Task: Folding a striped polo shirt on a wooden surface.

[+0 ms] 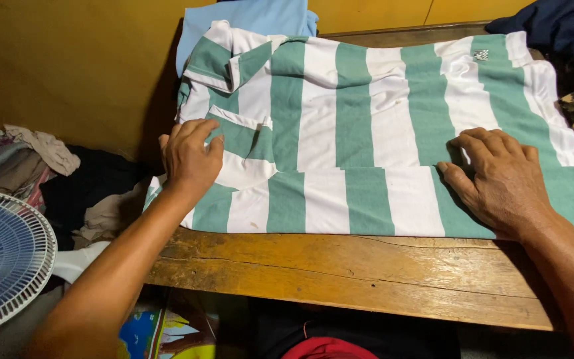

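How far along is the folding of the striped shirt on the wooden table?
Done: the green-and-white striped shirt lies spread on the wooden table, its near edge folded over. In hand: left hand and right hand press it flat. Left: it remains wide, not a compact bundle.

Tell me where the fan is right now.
In the head view the blue fan sits at the lower left edge, below the wooden table, left of the left hand.

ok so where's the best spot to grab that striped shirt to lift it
Probably the near folded edge of the shirt, coming from the table's front side. That edge lies straight and doubled along the wood, free to pinch. Both hands, left and right, already press flat just behind it, near its two ends.
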